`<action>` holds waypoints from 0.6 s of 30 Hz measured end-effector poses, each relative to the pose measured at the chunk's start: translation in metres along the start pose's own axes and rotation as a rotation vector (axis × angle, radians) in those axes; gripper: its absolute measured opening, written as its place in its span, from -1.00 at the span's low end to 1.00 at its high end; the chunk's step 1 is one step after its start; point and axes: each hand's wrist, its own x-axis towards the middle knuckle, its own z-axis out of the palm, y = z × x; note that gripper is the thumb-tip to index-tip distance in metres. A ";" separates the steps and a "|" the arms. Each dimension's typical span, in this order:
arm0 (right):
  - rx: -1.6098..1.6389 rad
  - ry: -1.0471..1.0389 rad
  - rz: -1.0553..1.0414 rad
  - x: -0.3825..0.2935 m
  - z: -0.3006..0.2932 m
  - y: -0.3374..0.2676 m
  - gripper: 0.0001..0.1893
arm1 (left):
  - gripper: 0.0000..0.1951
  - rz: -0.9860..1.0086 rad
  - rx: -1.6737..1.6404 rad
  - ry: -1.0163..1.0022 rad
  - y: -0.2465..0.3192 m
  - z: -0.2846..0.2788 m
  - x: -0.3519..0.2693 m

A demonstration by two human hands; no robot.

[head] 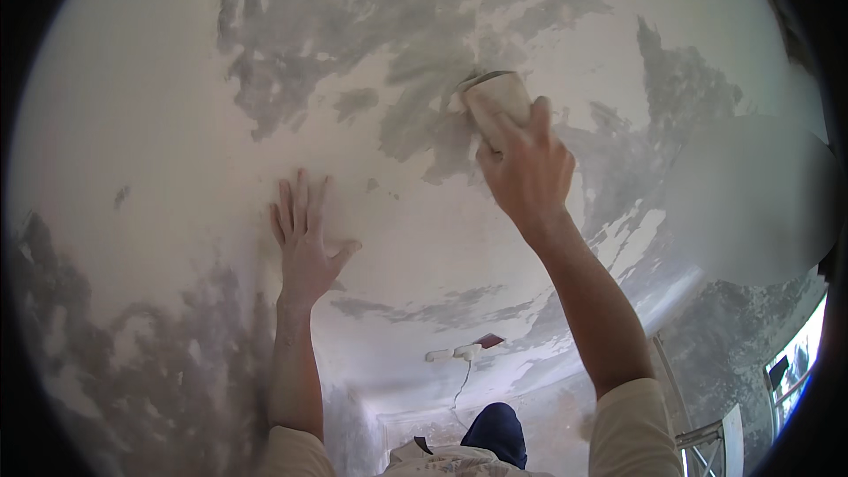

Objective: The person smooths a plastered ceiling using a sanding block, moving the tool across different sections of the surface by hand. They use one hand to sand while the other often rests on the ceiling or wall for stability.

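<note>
My right hand [533, 169] grips a pale, flat-faced hand tool [501, 98] and presses it to a patchy plaster surface [424, 225]. The tool's upper edge is dark; motion blur leaves its exact kind unclear. Grey areas show through the whitish coat around it. To the left, my left hand [308, 252] rests flat against the same plaster with fingers spread, holding nothing. Both forearms reach up from light short sleeves. The palm sides of both hands are hidden.
Lower down, a white power strip [454, 353] with a cable is beside a dark reddish flat object [489, 341]. A metal ladder-like frame [702, 437] stands at lower right, near a bright window [798, 358]. A blurred patch hides part of the right side.
</note>
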 end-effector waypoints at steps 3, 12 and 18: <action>-0.074 -0.102 0.060 -0.052 0.039 -0.032 -0.20 | 0.13 0.020 -0.023 0.035 -0.003 0.007 -0.006; 0.077 -0.188 0.208 0.008 -0.024 -0.006 -0.31 | 0.11 -0.050 -0.047 -0.017 0.001 -0.007 -0.016; 0.118 -0.200 -0.045 -0.069 0.011 -0.062 -0.30 | -0.07 -0.011 -0.113 0.116 0.007 0.009 -0.017</action>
